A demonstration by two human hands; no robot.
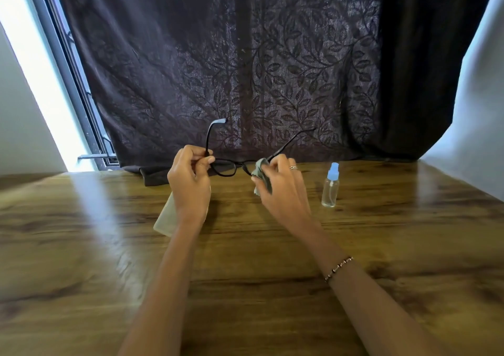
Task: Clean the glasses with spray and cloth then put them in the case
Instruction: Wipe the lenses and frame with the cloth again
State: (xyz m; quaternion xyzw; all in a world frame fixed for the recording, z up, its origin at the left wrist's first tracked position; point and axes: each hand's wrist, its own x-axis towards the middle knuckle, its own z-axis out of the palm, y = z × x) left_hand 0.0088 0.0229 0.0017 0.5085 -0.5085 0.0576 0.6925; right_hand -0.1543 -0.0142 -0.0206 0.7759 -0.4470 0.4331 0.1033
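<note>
I can read no brand, label or writing on anything here. My left hand pinches the black thin-rimmed glasses at the left hinge, holding them above the brown wood-grain table with both temples open and pointing away from me. My right hand is closed on a crumpled grey-green cleaning cloth, pressed around the right lens, which the cloth hides entirely. A pale translucent case lies on the table under my left wrist, mostly covered by it. The clear plastic spray bottle with a light blue cap stands upright, near my right hand but apart from it.
</note>
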